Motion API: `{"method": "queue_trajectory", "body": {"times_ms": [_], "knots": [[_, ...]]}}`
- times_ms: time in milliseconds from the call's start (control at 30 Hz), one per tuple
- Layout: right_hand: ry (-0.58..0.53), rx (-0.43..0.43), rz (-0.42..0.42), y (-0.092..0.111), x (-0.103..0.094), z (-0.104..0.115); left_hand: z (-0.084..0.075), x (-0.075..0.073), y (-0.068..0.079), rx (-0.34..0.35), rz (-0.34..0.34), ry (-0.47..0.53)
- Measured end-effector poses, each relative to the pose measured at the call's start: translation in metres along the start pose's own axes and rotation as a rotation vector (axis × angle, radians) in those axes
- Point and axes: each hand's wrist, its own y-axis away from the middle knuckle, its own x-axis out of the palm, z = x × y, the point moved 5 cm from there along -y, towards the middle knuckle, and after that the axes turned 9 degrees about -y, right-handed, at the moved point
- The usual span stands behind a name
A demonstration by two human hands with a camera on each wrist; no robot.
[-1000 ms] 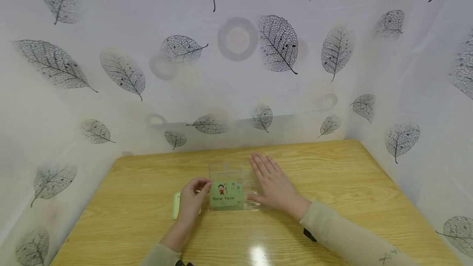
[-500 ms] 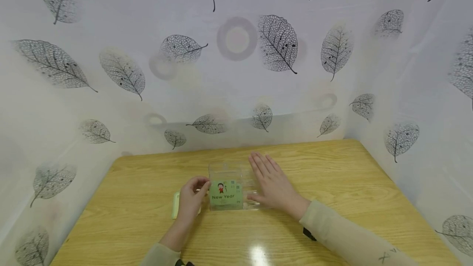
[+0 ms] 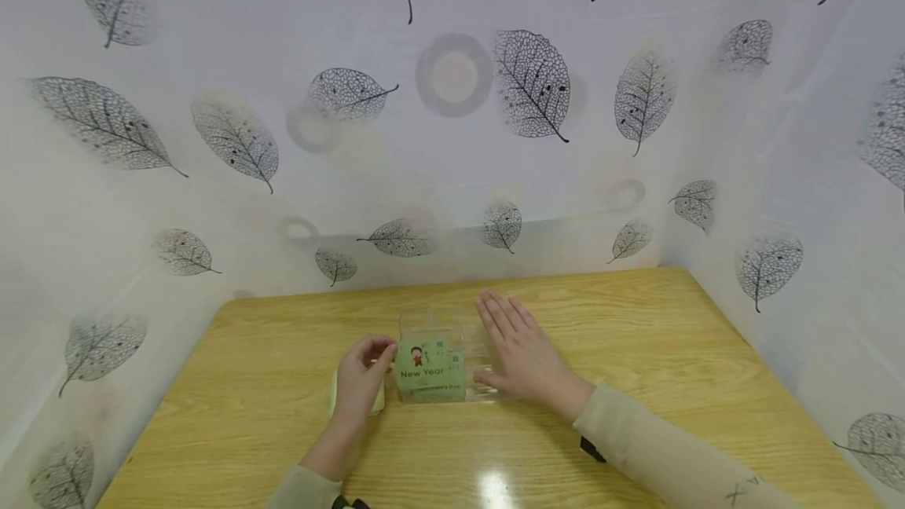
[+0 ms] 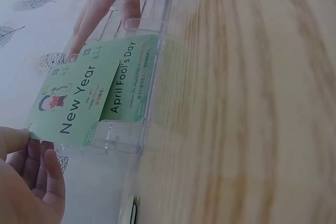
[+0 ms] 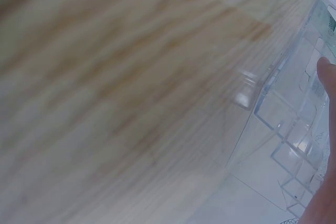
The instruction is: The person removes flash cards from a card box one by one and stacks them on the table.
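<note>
The green New Year card [image 3: 422, 365] lies over the left part of a clear plastic case [image 3: 432, 320], its left edge jutting slightly past the case's side. Beneath it, partly covered, is 1 green April Fool's Day card [image 4: 137, 77] in the case. The left hand's [image 3: 362, 379] grip is on the New Year card, thumb and fingers pinching its left edge. The right hand [image 3: 525, 353] has its fingers straight, resting on the case's right part, grip around nothing. Left of the case, some cards [image 3: 377, 401] lie on the wooden table [image 3: 601, 320], partly hidden by the left hand. Behind hangs a pale leaf-print curtain [image 3: 452, 171].
</note>
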Motion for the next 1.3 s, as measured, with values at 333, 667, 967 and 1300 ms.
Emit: {"method": "queue_trajectory", "body": {"times_ms": [333,667,967,1300], "knots": [[0.005,0.002,0.007,0.001,0.0,0.0,0.004,-0.001,-0.002,-0.035,0.005,0.005],[0.003,0.004,0.011,0.001,0.0,0.001,0.004,-0.004,-0.002,-0.027,-0.003,0.021],[-0.004,0.007,0.009,0.0,-0.001,0.0,0.005,-0.008,-0.002,-0.018,-0.021,0.016],[-0.011,-0.001,-0.009,0.0,-0.001,0.0,0.007,-0.012,-0.001,-0.054,-0.036,0.015]]}}
